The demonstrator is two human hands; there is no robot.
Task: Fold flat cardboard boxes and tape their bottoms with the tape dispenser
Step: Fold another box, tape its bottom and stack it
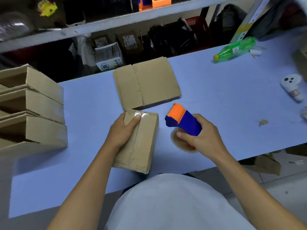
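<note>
A folded cardboard box [142, 143] lies bottom-up on the pale blue table [224, 97], with clear tape along its seam and over its far end. My left hand [122, 130] grips the box's far left corner, thumb pressing the tape. My right hand [201, 133] grips the blue and orange tape dispenser [181, 121] just right of the box, lifted off it; its tape roll [182, 143] shows beneath my fingers. A stack of flat boxes [146, 82] lies behind the folded one.
Three folded boxes [33, 110] stand open-side-left at the table's left edge. A green bottle [235, 49] lies at the far right, with a white controller [291, 87] nearer. Shelving with goods runs behind the table. Cardboard scraps lie on the floor at right.
</note>
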